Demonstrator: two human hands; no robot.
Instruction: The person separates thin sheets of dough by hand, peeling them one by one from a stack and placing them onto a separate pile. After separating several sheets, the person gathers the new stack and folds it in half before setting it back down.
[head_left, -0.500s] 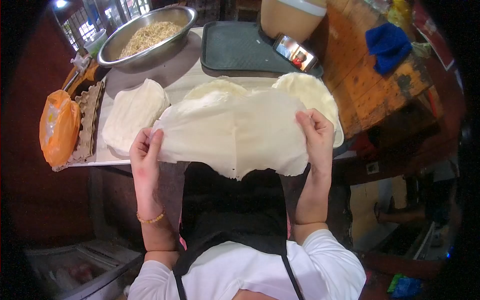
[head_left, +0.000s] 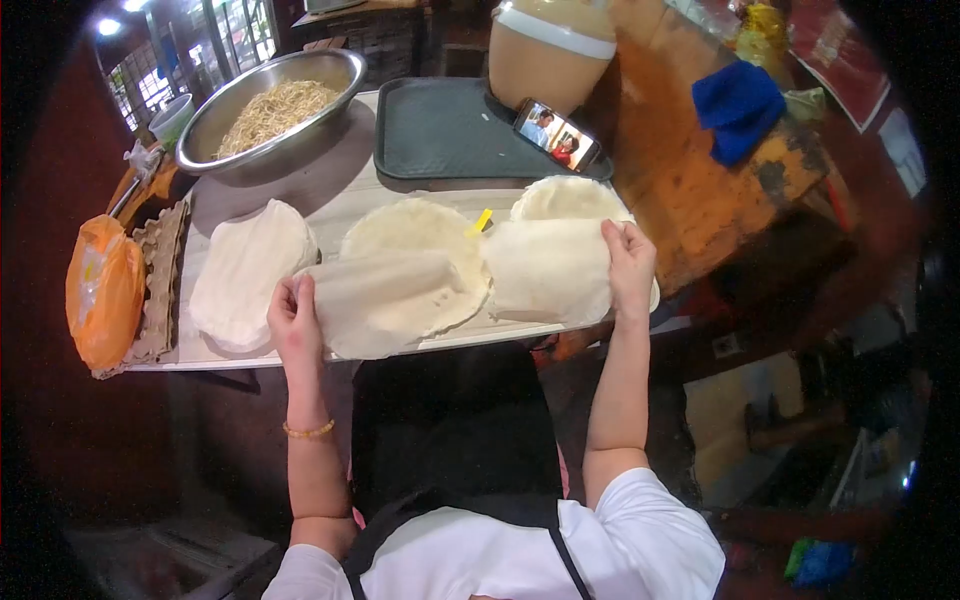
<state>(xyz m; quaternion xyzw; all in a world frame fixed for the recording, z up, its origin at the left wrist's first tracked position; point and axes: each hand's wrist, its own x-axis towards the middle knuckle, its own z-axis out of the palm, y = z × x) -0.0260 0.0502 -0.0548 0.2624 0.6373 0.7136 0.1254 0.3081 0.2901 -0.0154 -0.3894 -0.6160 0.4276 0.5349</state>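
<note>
My left hand [head_left: 296, 315] pinches the outer edge of a thin pale wrapper sheet [head_left: 375, 300], which hangs over the table's front edge. A separate piece of wrapper [head_left: 550, 265] hangs from my right hand [head_left: 629, 262], its fingers closed on the top right corner. A gap parts the two pieces. Between and behind them lies a round stack of wrappers [head_left: 410, 225], with a small yellow strip [head_left: 482, 221] at its right edge. A folded stack [head_left: 250, 265] sits at the left, another round stack [head_left: 565, 197] behind the right piece.
A metal bowl of sprouts [head_left: 280, 115] stands at the back left. Behind the wrappers are a dark tray [head_left: 440, 130], a phone [head_left: 556, 137] and a beige container [head_left: 550, 60]. An orange bag [head_left: 105, 290] and egg carton [head_left: 160, 275] lie left, a blue cloth [head_left: 738, 108] right.
The single wide sheet is now in two separate pieces, one in each hand. Both pieces hang lower toward the front, and the round stack and yellow strip show between them.
</note>
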